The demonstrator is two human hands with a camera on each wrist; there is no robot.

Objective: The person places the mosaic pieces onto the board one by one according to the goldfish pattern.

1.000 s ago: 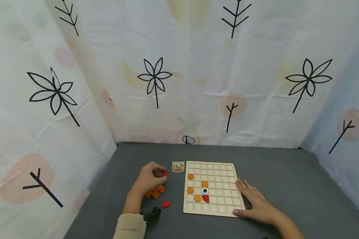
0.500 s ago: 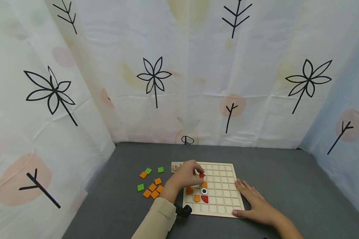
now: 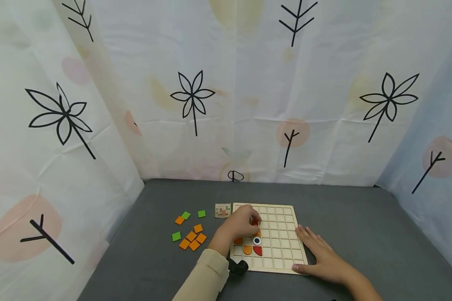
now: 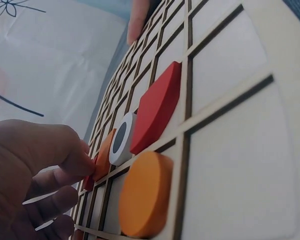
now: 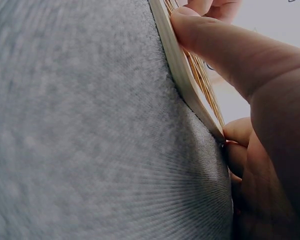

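in front of me a dark grey table [image 3: 335,213] spreads across the lower part of the frame, finely ribbed close up. at bottom centre i have a pale wooden grid board [image 3: 278,238] lying on it. just beside the board's upper left corner is a small printed grid card [image 3: 222,210]. farther left, i see three green square tiles [image 3: 176,236] and six orange square tiles [image 3: 191,235] loose, four orange ones bunched close together.
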